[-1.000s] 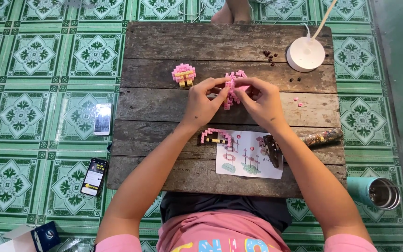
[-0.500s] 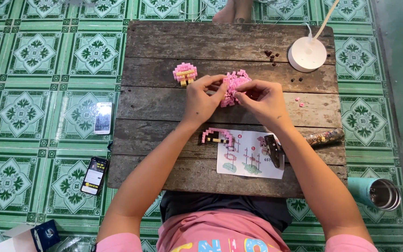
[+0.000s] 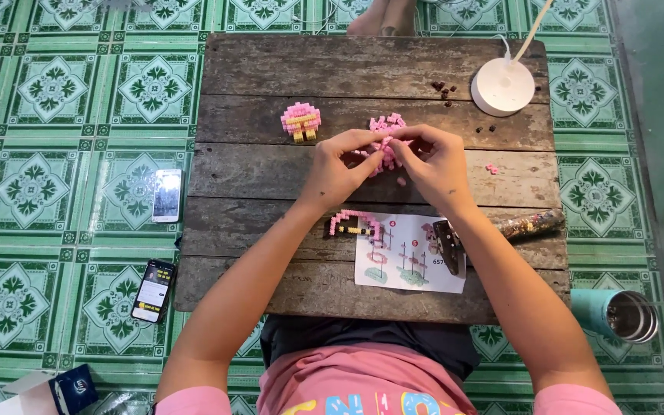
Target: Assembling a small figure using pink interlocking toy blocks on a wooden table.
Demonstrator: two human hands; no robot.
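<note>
Pink block model (image 3: 385, 138), mid-table on wooden table (image 3: 270, 69), pinched between both hands. Left hand (image 3: 337, 165) fingers closed on its left side; right hand (image 3: 433, 163) grips right side. Instruction sheet (image 3: 405, 265) nearer the body.

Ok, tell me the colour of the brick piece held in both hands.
Pink brick piece, clearest in the head view.

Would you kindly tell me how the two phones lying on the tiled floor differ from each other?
The upper phone has a pale, washed-out face, while the lower phone has a dark frame with bright content showing. The upper phone lies nearly straight along the tile lines; the lower phone is tilted. The upper phone sits nearer the wooden table. Both lie flat on the green floor.
</note>
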